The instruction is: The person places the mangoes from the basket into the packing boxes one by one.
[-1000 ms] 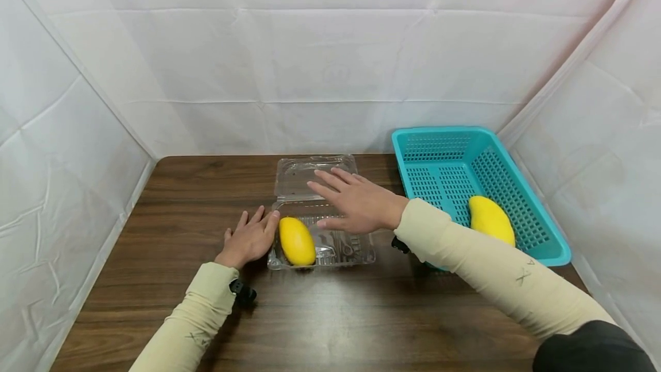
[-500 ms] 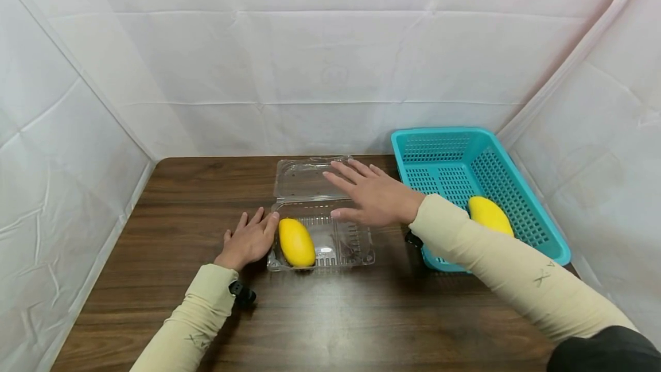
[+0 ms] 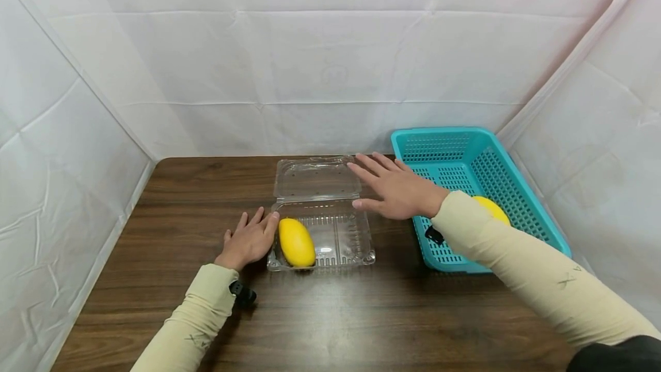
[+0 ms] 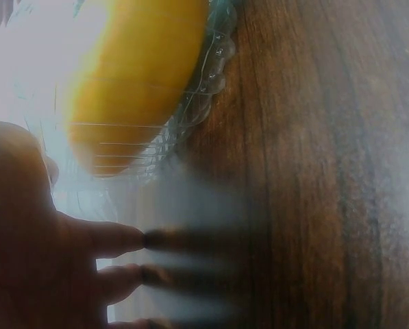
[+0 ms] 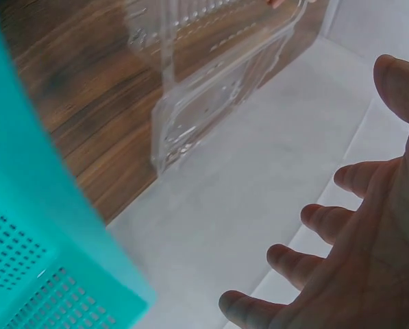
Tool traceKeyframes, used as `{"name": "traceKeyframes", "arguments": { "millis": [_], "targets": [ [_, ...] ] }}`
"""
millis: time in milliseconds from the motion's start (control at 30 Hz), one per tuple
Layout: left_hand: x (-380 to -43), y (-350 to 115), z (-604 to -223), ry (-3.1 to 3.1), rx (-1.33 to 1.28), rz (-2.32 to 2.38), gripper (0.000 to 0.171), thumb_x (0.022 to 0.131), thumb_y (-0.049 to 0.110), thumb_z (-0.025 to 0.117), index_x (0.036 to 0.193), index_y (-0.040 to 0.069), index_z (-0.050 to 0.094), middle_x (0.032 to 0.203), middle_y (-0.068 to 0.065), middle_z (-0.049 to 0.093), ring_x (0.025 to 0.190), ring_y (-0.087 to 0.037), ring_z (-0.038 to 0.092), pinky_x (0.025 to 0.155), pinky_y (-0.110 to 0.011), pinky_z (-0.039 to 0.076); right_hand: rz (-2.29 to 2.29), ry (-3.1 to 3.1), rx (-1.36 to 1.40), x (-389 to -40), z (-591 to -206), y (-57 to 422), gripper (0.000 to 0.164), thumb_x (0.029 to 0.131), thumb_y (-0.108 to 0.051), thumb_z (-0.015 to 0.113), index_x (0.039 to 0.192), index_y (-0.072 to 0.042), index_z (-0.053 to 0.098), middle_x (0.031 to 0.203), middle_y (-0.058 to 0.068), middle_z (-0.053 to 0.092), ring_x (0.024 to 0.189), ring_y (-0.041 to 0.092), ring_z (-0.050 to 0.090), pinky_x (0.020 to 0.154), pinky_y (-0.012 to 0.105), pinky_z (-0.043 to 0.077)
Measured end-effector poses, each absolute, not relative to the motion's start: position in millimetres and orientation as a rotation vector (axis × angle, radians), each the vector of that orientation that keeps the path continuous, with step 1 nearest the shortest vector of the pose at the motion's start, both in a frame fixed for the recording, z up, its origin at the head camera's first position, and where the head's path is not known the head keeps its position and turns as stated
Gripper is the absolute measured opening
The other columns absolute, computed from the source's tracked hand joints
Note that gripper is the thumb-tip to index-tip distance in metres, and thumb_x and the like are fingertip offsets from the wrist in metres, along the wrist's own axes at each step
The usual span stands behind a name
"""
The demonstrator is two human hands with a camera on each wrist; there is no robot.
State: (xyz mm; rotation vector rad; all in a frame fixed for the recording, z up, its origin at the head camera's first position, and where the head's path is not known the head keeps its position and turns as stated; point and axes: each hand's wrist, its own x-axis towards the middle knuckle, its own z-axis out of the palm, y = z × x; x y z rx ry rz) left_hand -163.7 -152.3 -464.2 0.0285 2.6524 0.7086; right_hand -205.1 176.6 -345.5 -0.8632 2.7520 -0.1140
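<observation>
A clear plastic clamshell box point(image 3: 341, 240) lies with its lid folded back on the table. One yellow mango point(image 3: 296, 243) rests in the left side of its base. My left hand point(image 3: 249, 243) is spread beside the box, its thumb at the box's left edge, fingertips down on the wood in the left wrist view. My right hand point(image 3: 400, 188) hovers between the box and the teal basket point(image 3: 539, 211), fingers spread, holding nothing. Another yellow mango point(image 3: 492, 209) sits in the basket, partly hidden behind my right sleeve.
The brown wooden table point(image 3: 181, 211) is bounded by white sheeting point(image 3: 330, 73) at the back and both sides. The basket stands close to the right sheet. The clamshell's lid point(image 3: 315, 178) reaches nearly to the table's back edge.
My right hand has moved to the right, away from above the box toward the basket, and its sleeve now covers more of the basket's mango. The left hand has stayed put.
</observation>
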Motion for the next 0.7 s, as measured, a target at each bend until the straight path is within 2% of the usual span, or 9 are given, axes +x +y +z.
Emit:
{"name": "traceKeyframes", "arguments": {
  "millis": [267,700],
  "targets": [
    [-163.6,-152.6,-465.0,2.667,0.032,0.7,0.07,0.109,0.058,0.007,0.163,0.02,0.032,0.174,-0.01,0.012,0.158,-0.047,0.0,0.115,-0.081,0.001,-0.123,2.77,-0.794,-208.8,-350.0,198.6,0.084,0.103,-0.064,0.045,0.168,-0.024,0.009,0.175,0.005,0.003,0.162,0.036,0.0,0.124,0.069,0.007],
    [-163.4,-152.3,-466.0,2.664,0.031,0.704,0.072,0.108,0.06,0.006,0.163,0.02,0.031,0.174,-0.009,0.011,0.159,-0.046,-0.001,0.116,-0.081,0.0,-0.133,2.804,-0.702,-212.0,-356.4,222.8,0.084,0.103,-0.065,0.043,0.168,-0.022,0.01,0.175,0.008,0.003,0.161,0.04,-0.002,0.123,0.072,0.005]
  ]
}}
